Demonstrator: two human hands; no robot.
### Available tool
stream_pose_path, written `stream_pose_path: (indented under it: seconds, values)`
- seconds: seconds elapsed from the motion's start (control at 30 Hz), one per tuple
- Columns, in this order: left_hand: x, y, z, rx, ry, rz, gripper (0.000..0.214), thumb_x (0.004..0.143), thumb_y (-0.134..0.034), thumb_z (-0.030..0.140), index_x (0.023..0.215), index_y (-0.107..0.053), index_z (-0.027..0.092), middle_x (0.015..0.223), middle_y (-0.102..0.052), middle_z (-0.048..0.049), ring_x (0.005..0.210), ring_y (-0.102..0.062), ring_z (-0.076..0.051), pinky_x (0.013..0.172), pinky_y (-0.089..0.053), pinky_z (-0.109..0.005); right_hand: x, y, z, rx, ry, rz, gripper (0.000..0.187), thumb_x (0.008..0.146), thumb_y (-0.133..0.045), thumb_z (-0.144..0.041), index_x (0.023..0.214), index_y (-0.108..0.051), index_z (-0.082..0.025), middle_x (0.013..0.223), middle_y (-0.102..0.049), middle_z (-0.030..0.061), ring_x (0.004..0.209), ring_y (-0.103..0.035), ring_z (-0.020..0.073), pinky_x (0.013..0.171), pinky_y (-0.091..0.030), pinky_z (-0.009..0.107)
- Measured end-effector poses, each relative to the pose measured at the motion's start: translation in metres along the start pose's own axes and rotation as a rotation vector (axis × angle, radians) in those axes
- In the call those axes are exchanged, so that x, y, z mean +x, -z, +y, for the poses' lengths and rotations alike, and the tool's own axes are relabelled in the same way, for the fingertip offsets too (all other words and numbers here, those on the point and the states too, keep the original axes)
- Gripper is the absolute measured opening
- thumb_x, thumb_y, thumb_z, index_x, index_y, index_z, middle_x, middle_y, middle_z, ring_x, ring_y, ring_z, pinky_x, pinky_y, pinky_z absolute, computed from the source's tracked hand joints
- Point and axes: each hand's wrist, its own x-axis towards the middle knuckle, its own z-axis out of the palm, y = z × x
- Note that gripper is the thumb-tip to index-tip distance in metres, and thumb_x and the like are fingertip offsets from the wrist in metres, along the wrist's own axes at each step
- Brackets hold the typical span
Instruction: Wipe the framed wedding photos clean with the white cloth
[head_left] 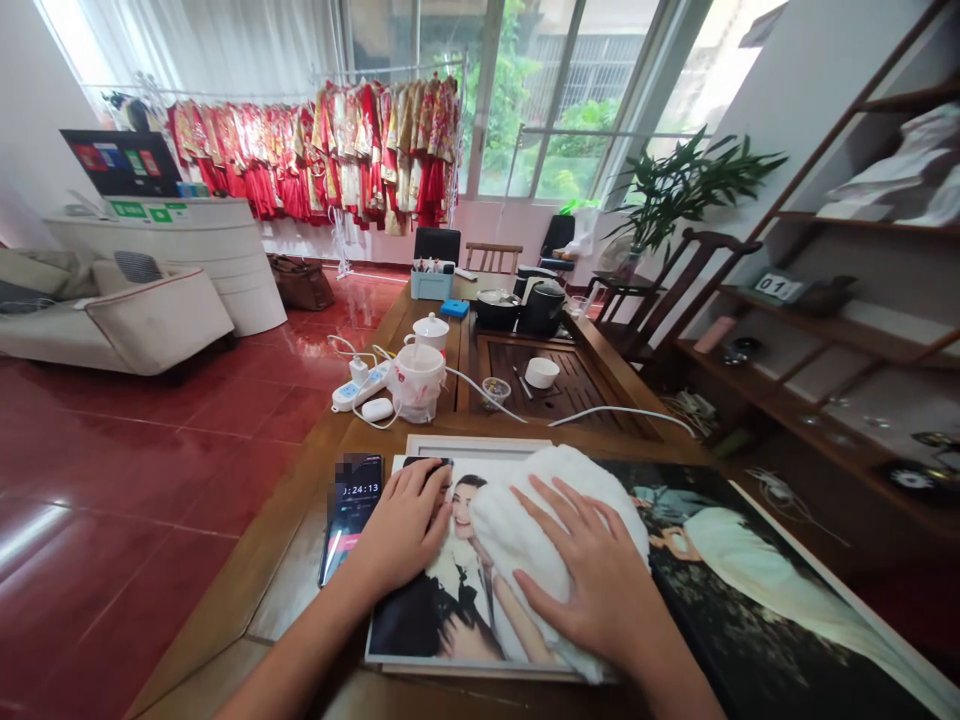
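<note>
The right hand (600, 590) lies wide and flat on a white cloth (525, 510), fingers spread, palm pressing it onto a large glossy photo (442, 620); nothing is gripped. The left hand (405, 530), at nine o'clock of the cloth, is also open, its fingers flat on the photo's upper left part, probably to steady the print under the other palm's pressure. The cloth is bunched and covers the photo's middle, with the right hand on its six o'clock side. The photo lies flat at the near end of a long wooden table (300, 560), a second dark print (750, 580) touching it at three o'clock. A phone (351, 510) rests face up just beside the left hand at nine o'clock, likely set there to be read. Farther up the table, at twelve o'clock, are a power strip (360, 388), a white pot (431, 330), a tea tray (570, 385) and a dark kettle (541, 305). The floor (112, 480) is shiny red tile; a sofa (150, 315) stands at ten o'clock, a rack of red garments (337, 150) at eleven by the windows, and wooden shelves (862, 330) at two.
</note>
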Motion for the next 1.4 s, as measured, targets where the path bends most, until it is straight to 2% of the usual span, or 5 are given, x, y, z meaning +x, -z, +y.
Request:
stream_pose_path:
  seconds: [0.37, 0.67, 0.93, 1.23, 1.4]
  values:
    - [0.001, -0.003, -0.002, 0.020, -0.029, -0.013, 0.039, 0.097, -0.036, 0.031, 0.135, -0.042, 0.023, 0.145, -0.042, -0.0067, 0.138, -0.033, -0.022, 0.116, -0.025, -0.047, 0.004, 0.014, -0.022, 0.122, 0.283, -0.183, 0.074, 0.078, -0.055, -0.055, 0.146, -0.030, -0.037, 0.149, -0.038, -0.0027, 0.135, -0.036, 0.0292, 0.109, -0.024, 0.053]
    - [-0.001, 0.000, -0.002, 0.011, -0.029, -0.023, 0.041, 0.095, -0.041, 0.030, 0.136, -0.042, 0.023, 0.146, -0.041, -0.0069, 0.138, -0.032, -0.022, 0.117, -0.022, -0.046, -0.001, -0.006, 0.006, -0.021, 0.000, 0.051, 0.059, 0.084, -0.053, -0.051, 0.140, -0.043, -0.034, 0.142, -0.048, 0.0037, 0.130, -0.043, 0.0314, 0.102, -0.031, 0.055]
    - [-0.001, 0.000, -0.002, 0.014, -0.027, -0.015, 0.039, 0.095, -0.041, 0.029, 0.133, -0.044, 0.023, 0.145, -0.042, -0.0066, 0.138, -0.033, -0.022, 0.117, -0.023, -0.046, 0.002, 0.010, -0.027, 0.113, 0.374, -0.152, 0.072, 0.080, -0.054, -0.053, 0.146, -0.032, -0.035, 0.149, -0.038, -0.0024, 0.134, -0.037, 0.0292, 0.109, -0.024, 0.052]
    - [0.000, -0.001, -0.003, 0.020, -0.027, -0.040, 0.041, 0.096, -0.039, 0.031, 0.136, -0.041, 0.022, 0.147, -0.041, -0.0069, 0.138, -0.032, -0.023, 0.117, -0.023, -0.047, -0.001, -0.004, 0.004, 0.024, 0.018, 0.000, 0.061, 0.085, -0.051, -0.052, 0.141, -0.041, -0.032, 0.145, -0.045, 0.0052, 0.131, -0.041, 0.0324, 0.105, -0.029, 0.058]
    - [0.000, -0.001, -0.004, 0.025, -0.041, -0.037, 0.040, 0.096, -0.038, 0.031, 0.135, -0.041, 0.023, 0.146, -0.042, -0.0067, 0.138, -0.032, -0.022, 0.116, -0.024, -0.046, 0.002, 0.010, -0.018, 0.133, 0.203, -0.105, 0.067, 0.081, -0.055, -0.047, 0.144, -0.037, -0.033, 0.146, -0.044, 0.0023, 0.133, -0.039, 0.0308, 0.110, -0.024, 0.056]
